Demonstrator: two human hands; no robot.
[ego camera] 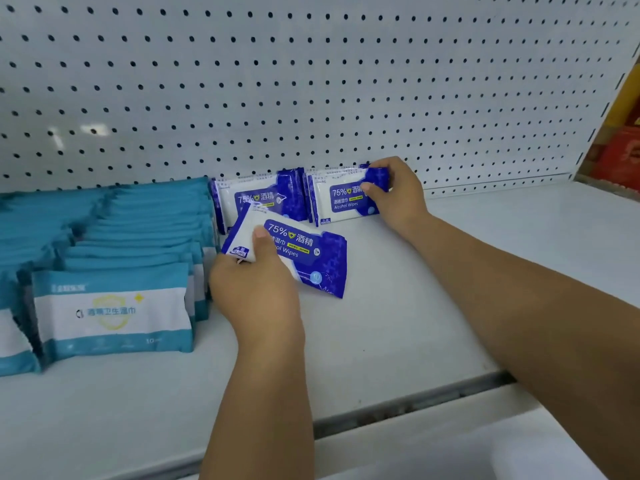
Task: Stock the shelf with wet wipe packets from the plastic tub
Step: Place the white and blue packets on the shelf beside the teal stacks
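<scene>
My left hand (254, 289) grips a blue-and-white alcohol wipes packet (304, 258) by its left end, tilted just above the white shelf (398, 306). My right hand (394, 194) holds the right end of another such packet (343, 199), which stands upright against the pegboard back. A third blue packet (252, 199) stands upright to its left, partly hidden behind the one in my left hand. The plastic tub is not in view.
Rows of teal-and-white wipe packets (110, 313) fill the shelf's left side, touching the blue ones. The white pegboard (311, 81) forms the back wall. Red and yellow goods (620, 150) sit past the shelf's right end. Bare shelf lies to the right.
</scene>
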